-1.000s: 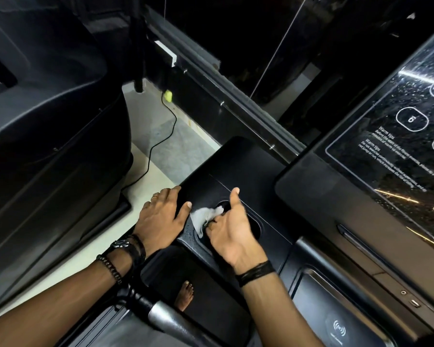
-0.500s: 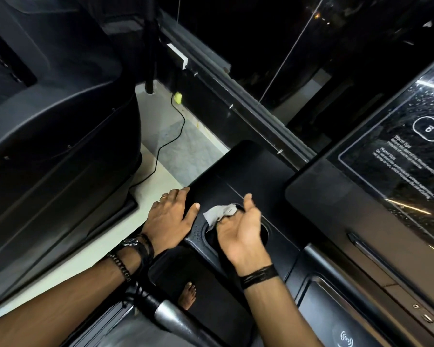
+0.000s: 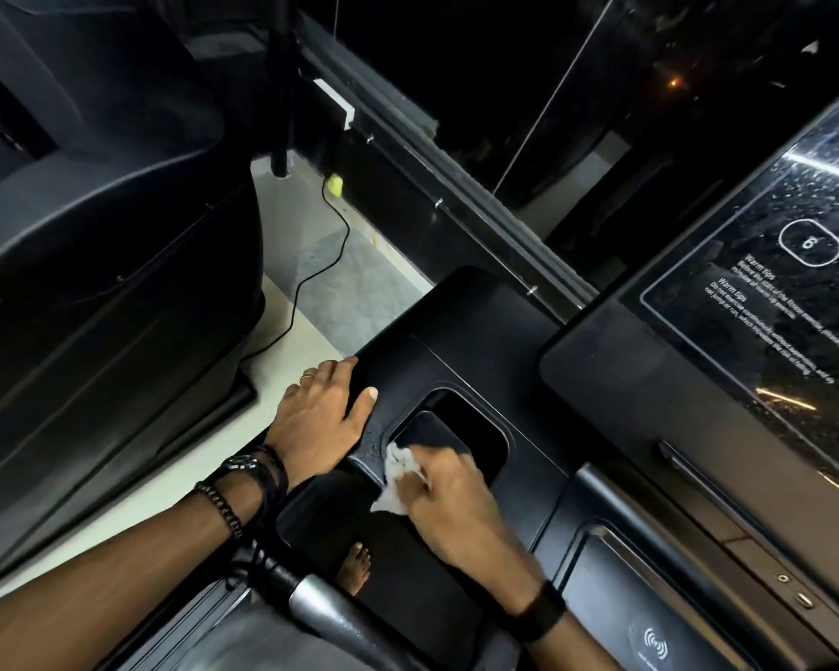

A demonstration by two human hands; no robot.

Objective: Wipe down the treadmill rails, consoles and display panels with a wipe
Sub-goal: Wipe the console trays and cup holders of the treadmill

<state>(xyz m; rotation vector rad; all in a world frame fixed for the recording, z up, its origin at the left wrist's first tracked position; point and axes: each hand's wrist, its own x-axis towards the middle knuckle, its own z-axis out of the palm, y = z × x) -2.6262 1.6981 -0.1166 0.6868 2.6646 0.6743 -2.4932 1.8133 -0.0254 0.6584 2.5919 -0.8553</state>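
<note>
Wipe (image 3: 398, 477) moved onto cupholder rim

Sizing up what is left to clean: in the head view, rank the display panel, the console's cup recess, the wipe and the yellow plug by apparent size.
1. display panel, though cut off by the frame edge
2. cup recess, partly covered by the right hand
3. wipe, crumpled and part hidden in that hand
4. yellow plug, far off on the floor, so it looks smaller

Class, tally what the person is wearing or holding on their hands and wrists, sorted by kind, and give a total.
Wipe: 1
Ring: 1
Watch: 1
Beaded bracelet: 1
Black wristband: 1
Total: 5
</note>
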